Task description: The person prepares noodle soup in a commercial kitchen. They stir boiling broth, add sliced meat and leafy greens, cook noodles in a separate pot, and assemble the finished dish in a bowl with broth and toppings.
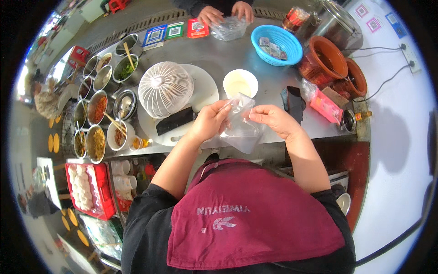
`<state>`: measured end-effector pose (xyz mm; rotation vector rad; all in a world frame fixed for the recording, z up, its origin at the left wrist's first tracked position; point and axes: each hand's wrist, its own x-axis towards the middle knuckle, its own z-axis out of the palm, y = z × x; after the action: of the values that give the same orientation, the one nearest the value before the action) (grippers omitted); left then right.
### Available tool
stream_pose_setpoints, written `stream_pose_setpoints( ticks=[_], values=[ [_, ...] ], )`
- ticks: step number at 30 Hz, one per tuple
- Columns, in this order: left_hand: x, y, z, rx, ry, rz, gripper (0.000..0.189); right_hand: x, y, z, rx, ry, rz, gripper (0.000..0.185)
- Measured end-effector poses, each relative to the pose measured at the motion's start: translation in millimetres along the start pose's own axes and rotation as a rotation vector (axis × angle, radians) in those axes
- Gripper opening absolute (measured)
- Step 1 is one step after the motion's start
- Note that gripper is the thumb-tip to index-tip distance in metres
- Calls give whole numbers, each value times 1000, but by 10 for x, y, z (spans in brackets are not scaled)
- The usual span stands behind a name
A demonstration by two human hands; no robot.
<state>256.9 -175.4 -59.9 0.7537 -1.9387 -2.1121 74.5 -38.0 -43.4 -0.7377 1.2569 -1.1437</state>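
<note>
A clear plastic bag (243, 128) hangs between my hands in front of my apron, at the near edge of the steel counter (205, 46). My left hand (214, 120) pinches the bag's upper left side between thumb and fingers. On the right, my right hand (268, 118) has thumb and fingertips on the bag's other side. Just beyond the bag stands a white bowl (240, 83) with pale contents, partly covered by the bag's top.
A white mesh dome (166, 89) sits on a round board (205, 82), beside a black phone-like slab (175, 121). Metal food containers (97, 108) crowd the left. Right are a blue basket (277, 44) and brown pots (321, 61). Another person's hands (226, 15) touch a plastic bag (229, 29).
</note>
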Motion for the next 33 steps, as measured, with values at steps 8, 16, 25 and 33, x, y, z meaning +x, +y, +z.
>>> stream_pose_setpoints(
  ticks=[8,16,25,33],
  values=[
    [326,527,-419,333,727,384,15,382,-269,95,101,590,-163,11],
    [622,3,-269,-729,-56,90,6,682,-129,158,-199,602,-231,6],
    [664,-303,-1011,-1061,-271,-65,25,916,-113,-821,595,985,-54,26],
    [1346,-42,-446,662,121,99,48,1623,-725,-590,-771,479,320,51]
  ],
)
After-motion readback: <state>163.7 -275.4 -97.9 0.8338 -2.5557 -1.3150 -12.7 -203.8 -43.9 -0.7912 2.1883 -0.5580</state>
